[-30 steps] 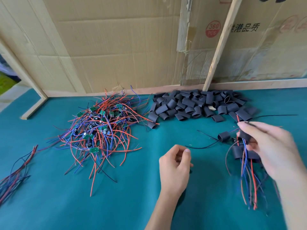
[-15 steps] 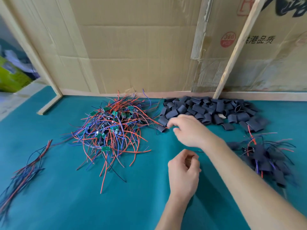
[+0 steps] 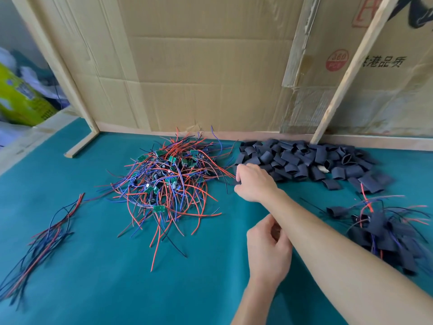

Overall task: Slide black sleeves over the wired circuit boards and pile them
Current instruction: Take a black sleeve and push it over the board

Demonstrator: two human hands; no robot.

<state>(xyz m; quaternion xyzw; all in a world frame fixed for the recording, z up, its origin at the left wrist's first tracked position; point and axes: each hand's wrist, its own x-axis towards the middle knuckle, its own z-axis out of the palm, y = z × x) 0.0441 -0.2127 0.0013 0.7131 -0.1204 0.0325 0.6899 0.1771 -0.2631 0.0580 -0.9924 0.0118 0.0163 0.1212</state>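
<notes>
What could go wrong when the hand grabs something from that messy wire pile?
The wires in the board pile are tangled, so pulling one board may drag several others along. The right hand reaches between that pile and the sleeves, so its arm might knock sleeves about. The finished pile lies close beside that arm and could get swept, too.

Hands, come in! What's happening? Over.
Right hand reaching between wire pile and sleeves, grip unclear. Left hand curled, idle. Nothing blocking.

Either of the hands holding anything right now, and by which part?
Cannot tell: right hand reaches between wired boards and sleeves, fingertips hidden; left hand curled, contents unseen.
</notes>
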